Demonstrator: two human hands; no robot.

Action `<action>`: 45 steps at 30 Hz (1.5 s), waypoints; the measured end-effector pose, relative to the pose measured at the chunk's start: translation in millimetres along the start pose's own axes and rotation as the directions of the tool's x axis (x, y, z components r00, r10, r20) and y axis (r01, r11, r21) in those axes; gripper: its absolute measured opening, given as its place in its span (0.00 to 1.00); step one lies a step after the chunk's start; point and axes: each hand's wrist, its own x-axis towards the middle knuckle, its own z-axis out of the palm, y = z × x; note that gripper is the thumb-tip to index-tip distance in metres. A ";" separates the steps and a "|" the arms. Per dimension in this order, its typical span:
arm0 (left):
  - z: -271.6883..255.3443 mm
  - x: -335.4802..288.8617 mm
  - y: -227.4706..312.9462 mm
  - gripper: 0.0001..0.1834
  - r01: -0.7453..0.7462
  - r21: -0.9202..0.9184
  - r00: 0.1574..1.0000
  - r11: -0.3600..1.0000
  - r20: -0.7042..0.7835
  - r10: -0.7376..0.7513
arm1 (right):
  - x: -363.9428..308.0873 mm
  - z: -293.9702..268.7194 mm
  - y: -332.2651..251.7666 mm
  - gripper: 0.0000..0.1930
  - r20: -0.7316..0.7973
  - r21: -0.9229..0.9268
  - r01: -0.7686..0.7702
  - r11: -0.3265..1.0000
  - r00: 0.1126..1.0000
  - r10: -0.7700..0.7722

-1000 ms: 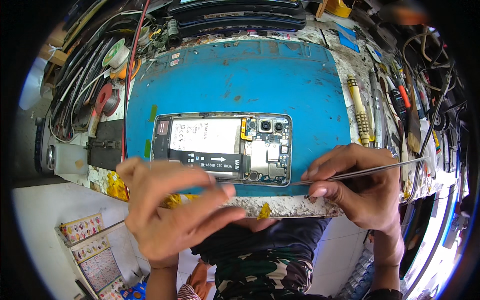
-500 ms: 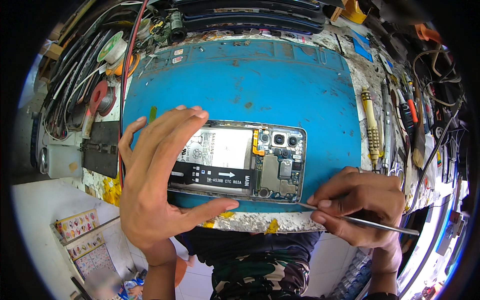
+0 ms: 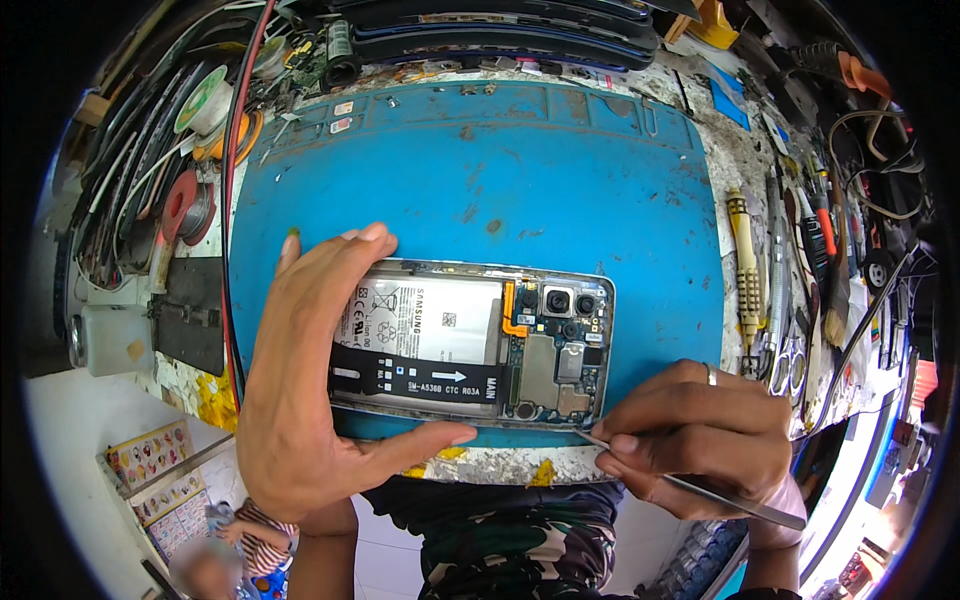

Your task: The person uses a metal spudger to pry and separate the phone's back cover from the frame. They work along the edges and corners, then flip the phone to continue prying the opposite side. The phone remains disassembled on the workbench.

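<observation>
An opened smartphone (image 3: pixel 560 345) lies flat on the blue work mat, its back off. Its white battery (image 3: pixel 440 318), circuit board, cameras and orange flex cable show; a black ribbon cable (image 3: pixel 430 380) crosses the battery. My left hand (image 3: pixel 300 370) spans the phone's left end, fingers over the far edge and thumb along the near edge, hiding that end. Between the fingertips of my right hand (image 3: pixel 700 430) is a thin metal pry tool (image 3: pixel 735 502), whose tip touches the near edge close to the right corner.
The blue mat (image 3: pixel 500 180) covers the bench. At left stand solder spools (image 3: pixel 190 205) and a dark plate (image 3: pixel 190 310). Scissors (image 3: pixel 788 368), a yellow-handled tool (image 3: pixel 742 265) and brushes lie at right. A red-black cable (image 3: pixel 230 200) runs down the left. Another person (image 3: pixel 262 535) is at lower left.
The pry tool's tip has shifted slightly left along the phone's near edge, away from the corner. My left hand keeps its hold; the whole view has shifted a little.
</observation>
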 end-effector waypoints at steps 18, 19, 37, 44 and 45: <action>0.5 -0.7 -2.5 0.66 -0.010 -0.014 1.000 1.000 0.000 0.010 | 8.0 12.2 6.6 0.08 0.043 -0.155 0.138 0.978 0.990 -0.133; 0.3 -1.0 -3.2 0.66 -0.005 -0.026 1.000 1.000 0.002 0.005 | 8.4 13.9 7.1 0.10 -0.045 -0.110 0.155 0.982 0.986 -0.161; 16.1 1.7 53.8 0.20 -0.233 0.026 0.972 0.972 -0.018 0.233 | -11.2 -9.1 -2.4 0.10 -0.086 0.117 -0.160 0.980 0.982 0.171; 22.0 2.5 48.6 0.21 -0.206 0.062 0.967 0.977 -0.143 0.213 | -12.2 -7.2 -0.7 0.09 -0.111 0.145 -0.172 0.974 0.976 0.188; 20.3 1.7 44.3 0.24 -0.187 0.064 0.965 0.980 -0.173 0.195 | -12.0 -7.6 -0.3 0.08 -0.104 0.141 -0.157 0.977 0.980 0.172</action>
